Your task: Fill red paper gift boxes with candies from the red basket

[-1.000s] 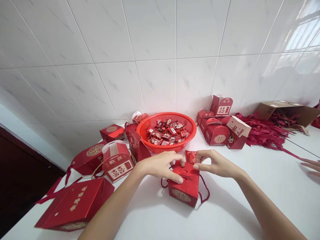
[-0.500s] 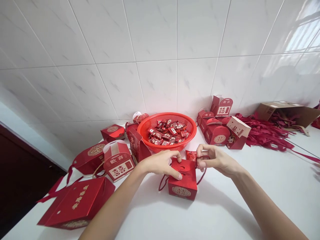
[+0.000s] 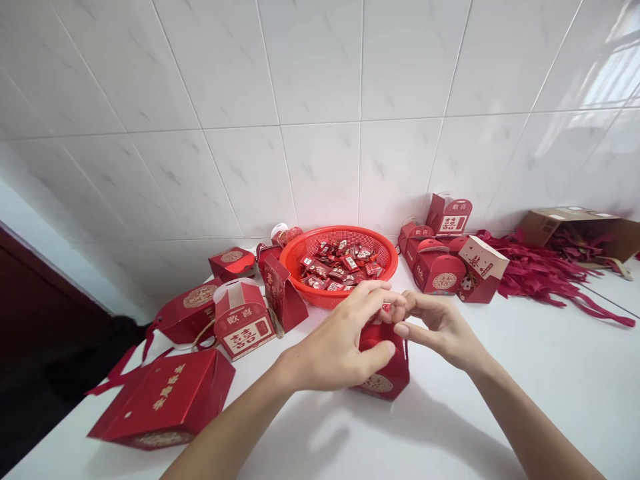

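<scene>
A small red gift box [image 3: 391, 383] with a gold round emblem stands on the white table, partly covered by my hands. My left hand [image 3: 347, 340] reaches across it from the left, thumb against the box and fingers curled over its top. At the box's upper right, my right hand [image 3: 443, 328] is closed, thumb and fingers pinched by the dark red cord [image 3: 407, 349]. The fingertips of both hands meet there, so the cord's exact hold is hidden. Just behind is an orange-red plastic basket [image 3: 341, 233] of red-wrapped candies [image 3: 345, 265].
Several red gift boxes stand at left, among them a double-happiness box [image 3: 246, 327] and a larger box [image 3: 163, 400] lying nearest. More boxes [image 3: 440, 270] cluster right of the basket. Beyond them lie dark red ribbons [image 3: 530, 267] and an open cardboard box [image 3: 575, 227]. White wall tiles [image 3: 320, 173] rise behind.
My left hand has moved right and up over the box, its fingers now meeting my right hand's. The box has turned slightly, and the view has shifted a little left.
</scene>
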Motion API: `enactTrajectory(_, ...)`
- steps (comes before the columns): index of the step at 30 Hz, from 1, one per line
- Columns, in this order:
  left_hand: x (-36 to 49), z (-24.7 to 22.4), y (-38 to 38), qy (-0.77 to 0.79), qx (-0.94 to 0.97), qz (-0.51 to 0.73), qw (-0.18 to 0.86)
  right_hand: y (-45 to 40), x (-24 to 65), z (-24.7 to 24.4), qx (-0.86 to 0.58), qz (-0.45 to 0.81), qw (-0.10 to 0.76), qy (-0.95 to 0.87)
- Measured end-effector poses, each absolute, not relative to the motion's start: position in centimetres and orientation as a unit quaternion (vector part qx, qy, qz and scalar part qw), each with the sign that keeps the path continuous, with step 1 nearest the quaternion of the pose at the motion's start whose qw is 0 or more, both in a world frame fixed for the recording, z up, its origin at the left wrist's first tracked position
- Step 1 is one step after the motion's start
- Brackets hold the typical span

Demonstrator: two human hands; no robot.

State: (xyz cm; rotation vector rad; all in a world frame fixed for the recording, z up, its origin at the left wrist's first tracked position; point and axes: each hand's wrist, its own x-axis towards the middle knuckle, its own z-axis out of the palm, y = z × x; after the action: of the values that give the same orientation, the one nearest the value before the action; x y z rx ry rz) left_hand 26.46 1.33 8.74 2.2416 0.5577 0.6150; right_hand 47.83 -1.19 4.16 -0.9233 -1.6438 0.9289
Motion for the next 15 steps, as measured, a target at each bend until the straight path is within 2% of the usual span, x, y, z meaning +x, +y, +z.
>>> enactTrajectory(10,26.4,8.6,-0.8,0.186,0.879,0.182,0.399,-2.2,44.7,3.3,-0.450,0.220,0.555,-0.664)
enactTrajectory(15,26.2,8.9,-0.4,0.150,0.881,0.249,0.373,-3.0,45.3,4.5,-0.450,0.176,0.597,-0.640)
